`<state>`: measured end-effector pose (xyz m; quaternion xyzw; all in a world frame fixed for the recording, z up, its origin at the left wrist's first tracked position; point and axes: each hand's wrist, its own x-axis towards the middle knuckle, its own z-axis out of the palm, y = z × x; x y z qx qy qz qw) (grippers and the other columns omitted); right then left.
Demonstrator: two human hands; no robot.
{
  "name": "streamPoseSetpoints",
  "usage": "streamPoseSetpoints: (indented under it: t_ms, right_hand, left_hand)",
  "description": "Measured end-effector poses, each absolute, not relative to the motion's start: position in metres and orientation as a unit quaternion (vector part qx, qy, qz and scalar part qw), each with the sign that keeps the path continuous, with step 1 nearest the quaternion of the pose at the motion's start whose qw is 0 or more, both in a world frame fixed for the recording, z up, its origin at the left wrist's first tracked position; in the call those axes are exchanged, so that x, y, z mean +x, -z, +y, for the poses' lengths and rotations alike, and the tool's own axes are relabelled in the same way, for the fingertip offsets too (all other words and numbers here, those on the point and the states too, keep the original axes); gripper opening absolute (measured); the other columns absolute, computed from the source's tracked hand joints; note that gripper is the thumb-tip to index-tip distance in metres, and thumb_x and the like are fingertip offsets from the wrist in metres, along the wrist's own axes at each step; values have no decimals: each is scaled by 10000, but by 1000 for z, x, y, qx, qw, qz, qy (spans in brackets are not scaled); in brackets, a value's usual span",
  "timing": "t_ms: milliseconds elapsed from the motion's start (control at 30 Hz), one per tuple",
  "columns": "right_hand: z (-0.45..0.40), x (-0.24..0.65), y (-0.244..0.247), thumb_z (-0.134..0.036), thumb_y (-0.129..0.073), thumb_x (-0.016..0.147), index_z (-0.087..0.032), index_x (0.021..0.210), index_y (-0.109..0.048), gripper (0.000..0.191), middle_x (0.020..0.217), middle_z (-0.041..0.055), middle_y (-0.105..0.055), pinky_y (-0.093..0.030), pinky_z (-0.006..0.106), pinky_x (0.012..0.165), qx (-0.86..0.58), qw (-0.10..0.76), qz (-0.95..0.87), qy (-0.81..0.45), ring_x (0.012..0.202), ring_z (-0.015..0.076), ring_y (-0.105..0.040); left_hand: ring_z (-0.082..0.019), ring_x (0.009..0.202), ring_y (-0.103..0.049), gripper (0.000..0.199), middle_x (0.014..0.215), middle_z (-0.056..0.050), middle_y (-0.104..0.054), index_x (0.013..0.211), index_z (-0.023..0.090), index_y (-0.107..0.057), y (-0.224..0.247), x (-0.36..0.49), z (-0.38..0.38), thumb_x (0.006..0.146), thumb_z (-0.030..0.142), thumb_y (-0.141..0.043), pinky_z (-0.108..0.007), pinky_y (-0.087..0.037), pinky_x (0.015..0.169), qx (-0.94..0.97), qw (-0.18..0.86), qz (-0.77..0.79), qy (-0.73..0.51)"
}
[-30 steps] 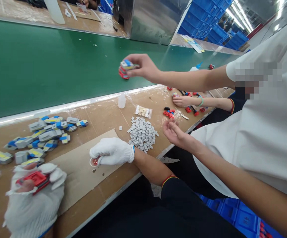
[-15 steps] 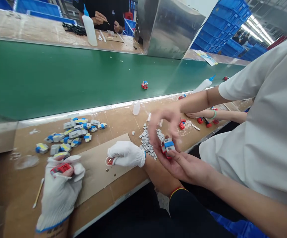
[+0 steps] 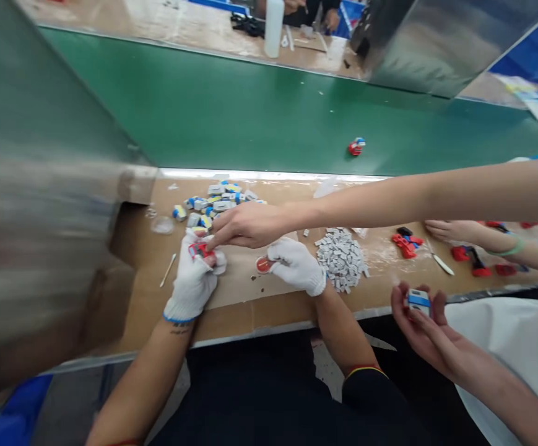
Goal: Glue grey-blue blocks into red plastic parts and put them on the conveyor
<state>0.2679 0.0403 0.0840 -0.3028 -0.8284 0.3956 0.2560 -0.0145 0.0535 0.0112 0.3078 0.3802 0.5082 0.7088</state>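
Note:
My left hand [image 3: 189, 279], in a white glove with bare fingertips, holds a small red toy part [image 3: 200, 250]. A co-worker's hand [image 3: 245, 224] reaches across from the right, its fingertips at that red part. My gloved right hand [image 3: 296, 263] pinches a small round dish [image 3: 264, 264] with something red in it, over a cardboard sheet [image 3: 236, 291]. Behind my left hand lies a pile of grey, blue and yellow blocks [image 3: 222, 204]. Many small grey pieces [image 3: 342, 259] are heaped right of my right hand.
A green conveyor belt [image 3: 250, 118] runs behind the bench, with a red toy [image 3: 356, 147] on it. The co-worker's other hand [image 3: 436, 341] holds a grey-blue block [image 3: 418, 301]. A cotton swab [image 3: 168, 270] lies at left; a metal panel [image 3: 41, 186] stands beyond it.
The view has swung left. The co-worker's one hand has left the block and stretched across to the red part in my left hand. Both my hands keep their holds.

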Motion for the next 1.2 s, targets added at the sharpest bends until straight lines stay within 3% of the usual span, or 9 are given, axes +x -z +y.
streamPoseSetpoints:
  t_ms: [133, 233, 300, 500, 767, 900, 1200]
  right_hand:
    - [83, 226, -78, -396, -763, 1085, -199, 1056, -797, 202, 995, 9, -796, -610, 304, 789, -257, 216, -864, -374, 860, 140, -705]
    - [106, 208, -81, -301, -640, 1145, -226, 1180, -832, 209, 1066, 23, -828, -577, 329, 842, -225, 190, -886, -357, 926, 156, -713]
    - [114, 203, -83, -214, -558, 1148, -253, 1225, -859, 313, 1080, 29, -842, -543, 331, 861, -205, 173, -898, -349, 958, 160, -712]
    - [116, 204, -83, -205, -429, 1209, -195, 1439, -795, 433, 1321, 126, -853, -588, 339, 1003, -173, 155, -940, -250, 1143, 184, -765]
    - [112, 204, -89, -215, -516, 1190, -262, 1355, -824, 353, 1216, 44, -863, -575, 323, 970, -222, 114, -930, -271, 1059, 167, -725]
    - [110, 198, -95, -217, -540, 1184, -274, 1320, -841, 335, 1183, 21, -867, -584, 315, 943, -236, 125, -917, -296, 1028, 160, -740]
    - [102, 214, -100, -212, -548, 1173, -287, 1323, -860, 355, 1215, 10, -892, -616, 313, 946, -255, 122, -912, -296, 1019, 142, -781]
  left_hand:
    - [-95, 608, -603, 623, 960, 48, -681, 1213, 299, -596, -3, -20, 53, 706, 221, -950, -192, -362, 489, 315, 738, 318, -505]
    - [-118, 624, -622, 639, 950, 39, -689, 1237, 295, -590, -4, -22, 52, 722, 278, -967, -200, -378, 482, 304, 753, 291, -505]
    - [-130, 633, -627, 646, 976, 24, -710, 1240, 290, -597, -5, -22, 51, 715, 316, -973, -208, -389, 475, 296, 758, 284, -507]
    - [-162, 616, -601, 586, 925, 10, -707, 1244, 278, -644, -9, -23, 51, 733, 372, -914, -263, -398, 483, 280, 771, 269, -504]
    - [-160, 590, -544, 518, 926, -5, -726, 1206, 267, -683, -17, -28, 52, 723, 355, -847, -278, -344, 475, 262, 792, 254, -489]
    - [-165, 563, -521, 498, 806, 22, -653, 1197, 258, -675, -18, -26, 51, 731, 333, -834, -283, -345, 473, 266, 792, 254, -488]
    - [-147, 564, -557, 514, 982, -22, -766, 1211, 258, -656, -16, -28, 51, 727, 322, -815, -255, -336, 451, 262, 799, 245, -483]
